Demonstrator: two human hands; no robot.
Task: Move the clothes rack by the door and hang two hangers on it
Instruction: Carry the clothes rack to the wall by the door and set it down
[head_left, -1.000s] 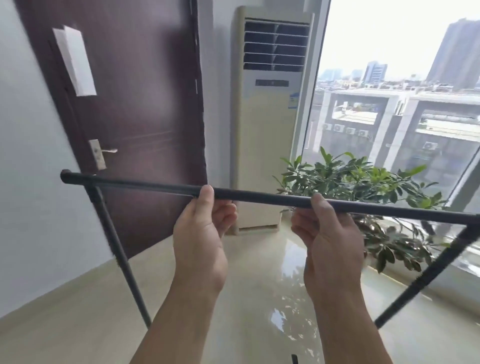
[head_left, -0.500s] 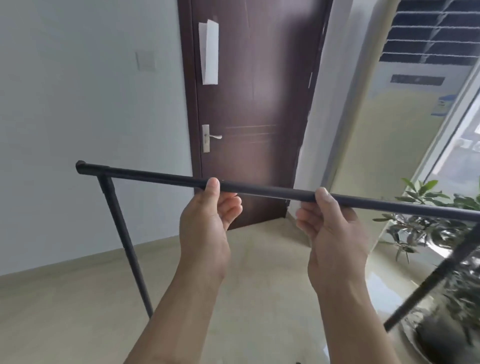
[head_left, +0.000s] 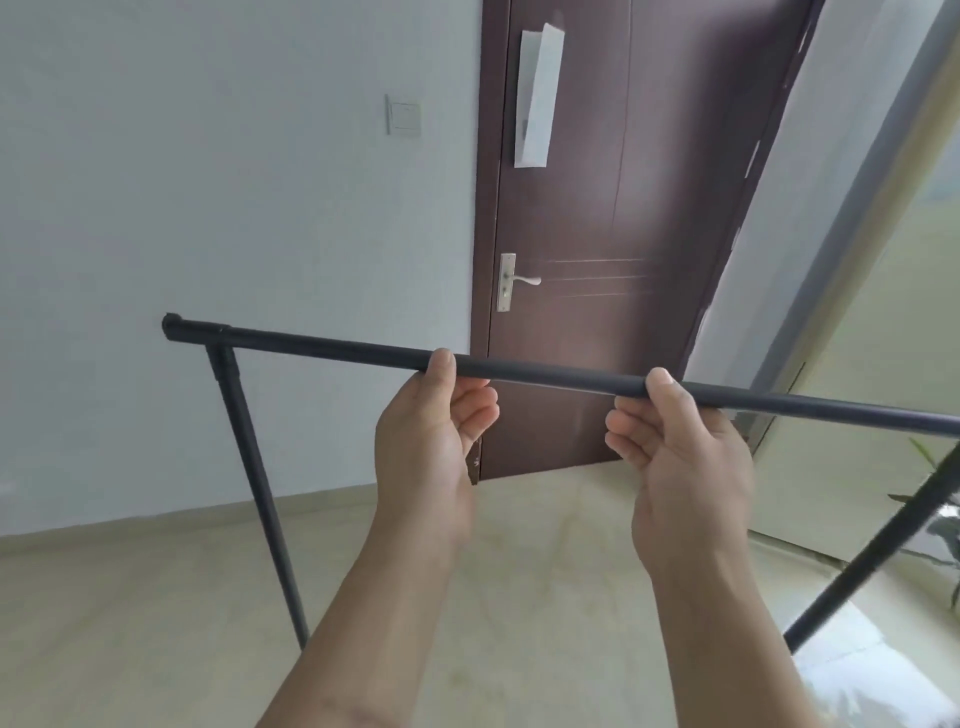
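A black clothes rack (head_left: 550, 371) stretches its top bar across the view, sloping down to the right. One leg drops at the left and another shows at the right edge. My left hand (head_left: 431, 431) grips the bar near its middle, thumb over the top. My right hand (head_left: 680, 452) grips the same bar further right. Straight behind the bar stands the dark brown door (head_left: 623, 234), shut, with a silver handle. No hangers are in view.
A white paper (head_left: 537, 98) is stuck on the door and a light switch (head_left: 404, 115) sits on the white wall to its left. A cream air-conditioner cabinet (head_left: 883, 364) and plant leaves (head_left: 940, 525) stand at the right. Beige tiled floor lies below.
The view has swung left: the window and plant have slid out to the right, and the door now sits behind the bar's middle. Both hands keep their grip on the rack.
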